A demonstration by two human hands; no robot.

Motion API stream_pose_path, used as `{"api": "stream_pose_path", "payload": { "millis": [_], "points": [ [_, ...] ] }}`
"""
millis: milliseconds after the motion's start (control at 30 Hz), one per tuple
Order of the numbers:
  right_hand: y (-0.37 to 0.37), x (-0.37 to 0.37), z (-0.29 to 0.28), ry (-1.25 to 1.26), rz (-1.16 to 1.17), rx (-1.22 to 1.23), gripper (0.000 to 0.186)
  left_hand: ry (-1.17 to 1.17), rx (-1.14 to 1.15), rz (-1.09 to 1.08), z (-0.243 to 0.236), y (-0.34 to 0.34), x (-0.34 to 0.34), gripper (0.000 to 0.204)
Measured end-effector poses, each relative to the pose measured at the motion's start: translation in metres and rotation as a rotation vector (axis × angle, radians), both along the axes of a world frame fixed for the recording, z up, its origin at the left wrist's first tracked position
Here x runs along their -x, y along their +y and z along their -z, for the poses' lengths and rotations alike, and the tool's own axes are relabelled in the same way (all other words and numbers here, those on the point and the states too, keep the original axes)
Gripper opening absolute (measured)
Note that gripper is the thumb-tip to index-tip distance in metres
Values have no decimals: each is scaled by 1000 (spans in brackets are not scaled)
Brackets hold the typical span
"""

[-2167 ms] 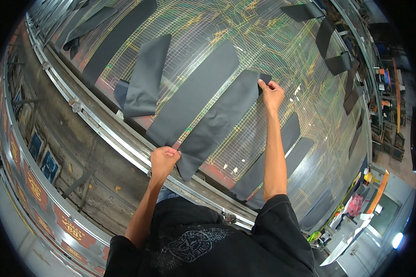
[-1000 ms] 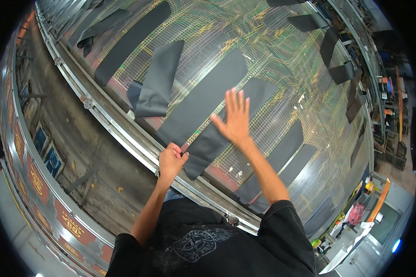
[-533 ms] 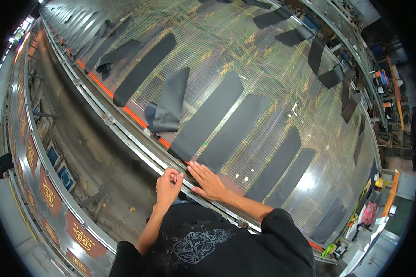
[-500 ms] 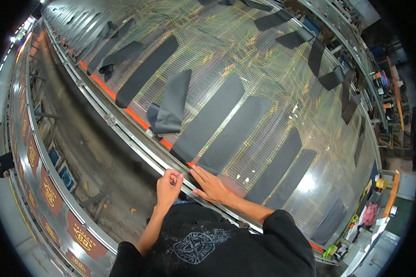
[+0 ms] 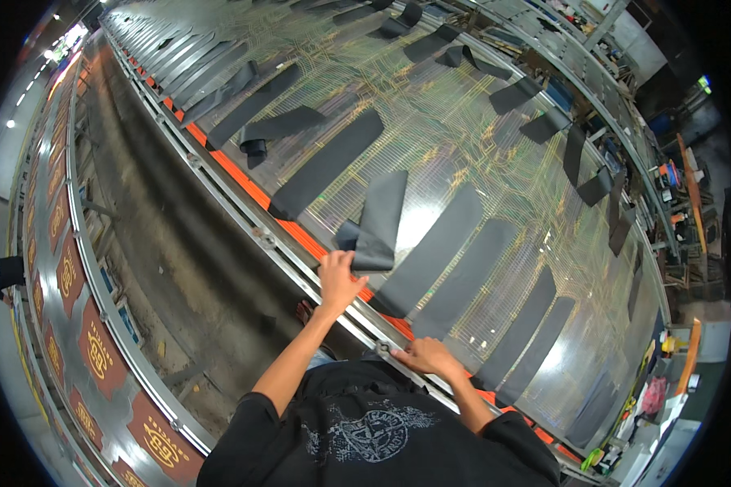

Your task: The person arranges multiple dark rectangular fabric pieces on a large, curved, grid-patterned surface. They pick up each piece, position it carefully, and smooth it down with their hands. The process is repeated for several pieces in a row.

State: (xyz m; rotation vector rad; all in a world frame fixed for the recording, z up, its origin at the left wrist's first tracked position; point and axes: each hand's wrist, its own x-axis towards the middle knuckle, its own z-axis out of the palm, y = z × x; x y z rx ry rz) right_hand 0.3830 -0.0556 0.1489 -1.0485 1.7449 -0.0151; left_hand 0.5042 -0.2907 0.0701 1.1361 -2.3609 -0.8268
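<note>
A long mesh bed [image 5: 430, 138] carries rows of dark grey fabric strips. One strip [image 5: 379, 217] is folded over on itself, its bunched near end at the orange edge band. My left hand [image 5: 338, 276] reaches over the metal rail [image 5: 284, 260] and grips that bunched near end. My right hand [image 5: 426, 357] rests flat on the rail further right, fingers spread and holding nothing. Just beyond it lie two flat strips [image 5: 443, 247], side by side.
More flat strips [image 5: 326, 162] lie to the left and right along the bed, with several crumpled ones [image 5: 581, 154] at the far side. A sunken floor channel [image 5: 162, 243] runs left of the rail. Benches and clutter [image 5: 674, 357] stand at the right.
My left hand has left the rail and taken hold of the folded strip's near end. My right hand came down from the strips and stays on the rail. The view has shifted along the bed.
</note>
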Motion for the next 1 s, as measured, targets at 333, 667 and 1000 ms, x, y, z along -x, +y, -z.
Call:
{"api": "stream_pose_path", "payload": {
  "millis": [333, 667, 1000],
  "points": [
    [-114, 6, -20, 22, 973, 326, 94, 346, -330, 481, -80, -63, 4, 25],
    [-213, -16, -38, -1073, 1318, 670, 84, 192, -749, 853, -179, -137, -47, 50],
    [-281, -3, 15, -1122, 1405, 537, 93, 79, -613, 713, -182, -203, -21, 55]
  ]
}}
